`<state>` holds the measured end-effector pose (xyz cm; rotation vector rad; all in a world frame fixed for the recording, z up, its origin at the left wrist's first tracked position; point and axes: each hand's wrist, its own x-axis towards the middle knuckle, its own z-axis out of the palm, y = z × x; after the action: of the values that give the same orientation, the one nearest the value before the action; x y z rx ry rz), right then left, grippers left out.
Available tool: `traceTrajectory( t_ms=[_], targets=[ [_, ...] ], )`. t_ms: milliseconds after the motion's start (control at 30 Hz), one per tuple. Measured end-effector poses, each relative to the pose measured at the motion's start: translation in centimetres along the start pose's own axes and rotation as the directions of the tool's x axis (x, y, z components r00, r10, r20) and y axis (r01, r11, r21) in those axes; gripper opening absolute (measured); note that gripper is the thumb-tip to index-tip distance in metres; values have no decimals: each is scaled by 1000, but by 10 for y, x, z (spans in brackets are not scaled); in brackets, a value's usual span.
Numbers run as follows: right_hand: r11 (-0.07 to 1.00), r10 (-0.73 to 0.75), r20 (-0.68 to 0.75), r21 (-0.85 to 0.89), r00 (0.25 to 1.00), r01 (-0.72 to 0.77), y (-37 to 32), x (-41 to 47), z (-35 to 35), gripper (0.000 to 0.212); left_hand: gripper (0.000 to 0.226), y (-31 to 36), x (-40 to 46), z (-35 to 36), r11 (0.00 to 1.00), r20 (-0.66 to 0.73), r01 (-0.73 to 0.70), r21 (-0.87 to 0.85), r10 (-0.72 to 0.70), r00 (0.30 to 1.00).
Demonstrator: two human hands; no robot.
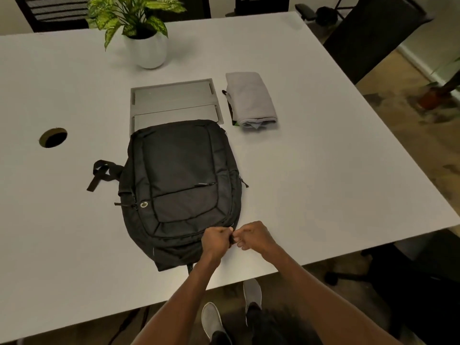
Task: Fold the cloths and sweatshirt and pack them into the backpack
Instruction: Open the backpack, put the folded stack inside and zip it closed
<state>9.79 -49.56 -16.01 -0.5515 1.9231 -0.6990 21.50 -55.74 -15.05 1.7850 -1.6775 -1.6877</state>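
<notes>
Head view, everything placed off the backpack:

Backpack [183,185]: black, lying flat on the white table [323,170], front panel up, zips look closed as far as I can see. Its near end points at the table's near edge.

Left hand [216,239]: curled into a fist at the backpack's near right corner, fingertips pinching something small and dark right at the bag's edge. Looks like a zipper pull, but it's too tiny to be sure.

Right hand [254,236]: also closed, just right of the left one, knuckles almost touching it, pinching at the same dark bit. It sits just off the backpack's right edge, over bare table.

Folded grey cloth [251,99]: a neat bundle on the table beyond the backpack's far right corner, well apart from both hands. A sliver of green and something dark peeks out along its left side.

Grey tray thing [174,100]: flat, right behind the backpack, its near edge tucked under the bag's far end.

Strap [102,171]: sticks out from the backpack's left side.

Potted plant [142,31]: white pot, far behind the backpack.

Round hole [53,137]: in the tabletop, well left of the backpack.
</notes>
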Motion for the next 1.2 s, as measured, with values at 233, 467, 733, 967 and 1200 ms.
traceTrajectory(
  t_ms=[233, 467, 733, 967, 1200],
  targets=[
    [993, -20, -180, -117, 983, -1, -35, 29, 4, 47, 24, -3, -6, 3, 991, 9, -125, 41, 125, 992],
    [990, 93, -251, -78, 964, -116, -50, 51, 2, 25, 29, -5, -7, -13, 906, 60, -272, 323, 267, 962],
    [976, 211, -223, 92, 952, -195, -54, 45, 0, 16, 29, -37, -5, -87, 652, 174, -490, 579, 489, 855],
    [958, 260, -235, 188, 937, -219, -48, 44, 10, 24, 22, -64, -12, -147, 578, 114, -447, 683, 520, 846],
    [816, 363, -238, 549, 901, -183, -62, 5, 51, 32, 21, -72, -27, -140, 628, 29, -424, 653, 538, 842]
  ],
)
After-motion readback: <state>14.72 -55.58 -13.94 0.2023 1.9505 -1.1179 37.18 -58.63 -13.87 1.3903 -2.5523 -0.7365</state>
